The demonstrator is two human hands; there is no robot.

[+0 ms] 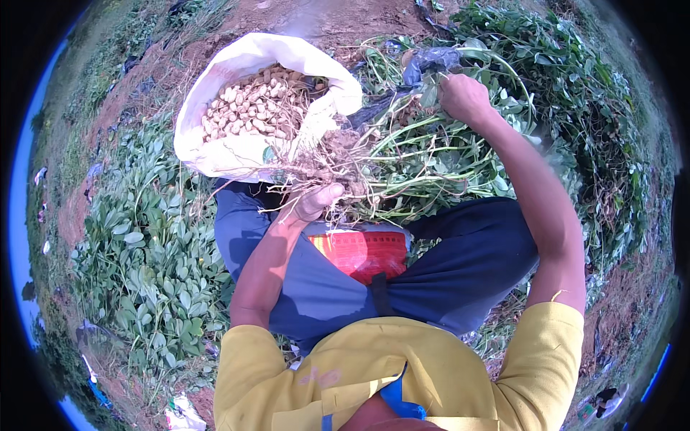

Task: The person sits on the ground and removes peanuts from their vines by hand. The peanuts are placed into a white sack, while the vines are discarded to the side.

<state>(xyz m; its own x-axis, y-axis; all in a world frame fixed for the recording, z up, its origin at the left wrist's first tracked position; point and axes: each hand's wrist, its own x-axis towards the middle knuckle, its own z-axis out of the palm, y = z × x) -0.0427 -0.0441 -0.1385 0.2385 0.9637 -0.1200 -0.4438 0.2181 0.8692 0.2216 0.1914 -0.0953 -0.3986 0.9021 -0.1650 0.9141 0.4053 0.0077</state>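
Observation:
My left hand [315, 202] grips a bundle of uprooted peanut plants [420, 180] near the roots [334, 161], which are tangled and soil-covered. The green stems stretch to the right over my lap. Above them, my right hand [464, 98] is closed in a fist against a crumpled piece of dark plastic film [431, 60], seemingly pinching it; the fingertips are hidden. A white woven sack [197, 116] stands open just past my left knee, with many peanuts in their shells [250, 108] inside. The root ends hang over the sack's near rim.
Cut leafy plants are heaped [587, 108] at the right. More peanut plants [156, 248] grow or lie at the left. Bare reddish soil [323, 19] shows beyond the sack. A red printed bag [372, 250] lies between my legs. Someone [609, 401] is far off at lower right.

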